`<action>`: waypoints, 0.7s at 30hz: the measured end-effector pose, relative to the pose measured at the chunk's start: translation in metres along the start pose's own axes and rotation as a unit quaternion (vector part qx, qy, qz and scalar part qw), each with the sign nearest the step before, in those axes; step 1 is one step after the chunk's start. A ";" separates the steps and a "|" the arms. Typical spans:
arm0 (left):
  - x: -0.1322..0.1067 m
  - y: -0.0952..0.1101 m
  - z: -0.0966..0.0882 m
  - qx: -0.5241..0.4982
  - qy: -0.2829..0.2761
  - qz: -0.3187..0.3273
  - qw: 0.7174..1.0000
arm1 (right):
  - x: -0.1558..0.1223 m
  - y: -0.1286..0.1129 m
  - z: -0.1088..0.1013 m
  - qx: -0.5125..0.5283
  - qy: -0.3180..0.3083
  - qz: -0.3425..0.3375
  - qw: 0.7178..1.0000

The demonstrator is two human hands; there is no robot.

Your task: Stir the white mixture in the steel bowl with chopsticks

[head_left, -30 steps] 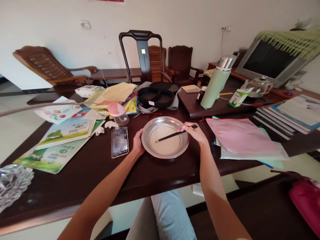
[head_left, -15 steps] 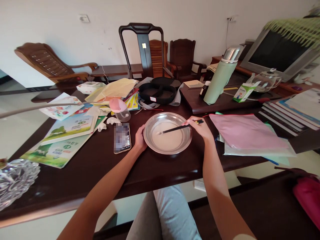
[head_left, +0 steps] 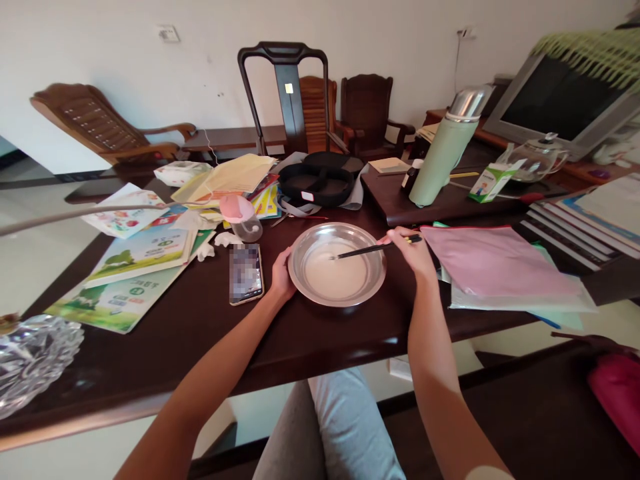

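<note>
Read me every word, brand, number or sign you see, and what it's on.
None reads clearly.
Green-and-white paper booklets: printing too blurred.
Green-and-white cardboard box: lettering too small.
White, red-edged label on black oval case: too small.
Rectangular phone: screen pixelated.

silver bowl (head_left: 299, 267), black chopsticks (head_left: 359, 251), pale-green flask (head_left: 440, 160), pink folder (head_left: 500, 260)

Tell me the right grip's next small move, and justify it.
Probably a short, gentle sweep of the dark chopsticks through the pale contents. The right grip holds them slanted over the rim, with their tips down at the contents, and the left grip is at the opposite side of the metal bowl, apparently steadying it.
</note>
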State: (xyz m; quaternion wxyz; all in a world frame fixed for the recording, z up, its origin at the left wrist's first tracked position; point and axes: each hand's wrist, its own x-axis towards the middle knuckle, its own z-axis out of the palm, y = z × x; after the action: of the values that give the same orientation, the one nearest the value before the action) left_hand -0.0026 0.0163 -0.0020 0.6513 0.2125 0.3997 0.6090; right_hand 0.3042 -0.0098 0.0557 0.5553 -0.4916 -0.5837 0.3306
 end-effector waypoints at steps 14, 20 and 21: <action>-0.001 0.002 0.000 0.006 0.000 -0.007 1.000 | -0.001 0.002 -0.005 0.017 0.044 0.004 0.999; 0.000 0.002 -0.002 0.004 0.006 -0.001 1.000 | -0.001 0.000 0.004 0.026 -0.091 0.013 0.995; 0.000 0.002 -0.002 0.003 0.006 0.001 1.000 | 0.000 0.000 0.006 0.021 -0.105 0.012 0.994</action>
State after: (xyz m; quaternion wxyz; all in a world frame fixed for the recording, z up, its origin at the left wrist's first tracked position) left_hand -0.0052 0.0163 -0.0020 0.6473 0.2112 0.4055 0.6099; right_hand 0.2982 -0.0088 0.0552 0.4970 -0.4495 -0.6257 0.3992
